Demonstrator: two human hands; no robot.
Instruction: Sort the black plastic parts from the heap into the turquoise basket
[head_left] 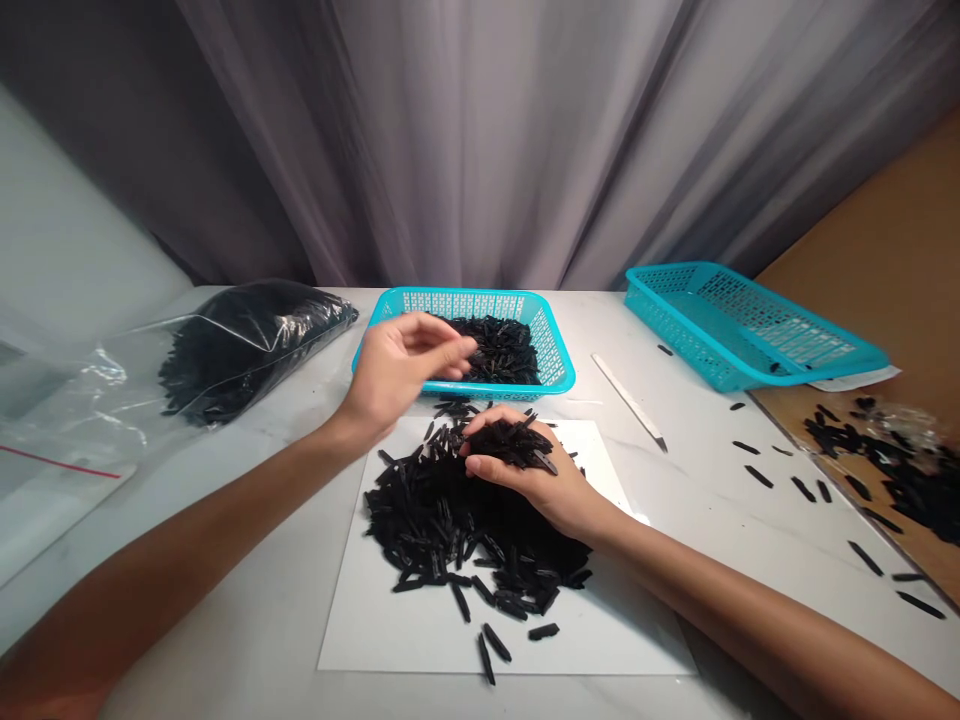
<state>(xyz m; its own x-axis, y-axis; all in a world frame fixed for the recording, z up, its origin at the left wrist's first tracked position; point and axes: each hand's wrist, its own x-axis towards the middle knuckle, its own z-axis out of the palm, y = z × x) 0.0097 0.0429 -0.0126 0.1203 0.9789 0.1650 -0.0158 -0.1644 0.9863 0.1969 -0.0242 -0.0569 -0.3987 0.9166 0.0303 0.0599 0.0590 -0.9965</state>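
My right hand [547, 480] is cupped, palm up, around a handful of black stick-like pieces [510, 442], just above a loose pile of the same pieces [442, 510]. The pile lies on a white sheet [405, 645]. My left hand [405, 368] is over the near left side of a blue plastic basket [559, 375], its fingers curled in and the thumb close to the fingertips. Whether anything small is pinched there cannot be made out. More black pieces [502, 345] lie inside this basket.
A clear zip bag [247, 350] of black pieces lies at the left. A white pen-like tool [626, 400] with a dark tip rests right of the basket. Farther right stand another blue basket [757, 372], scattered black pieces [802, 488] and a heap [915, 490] on a brown surface.
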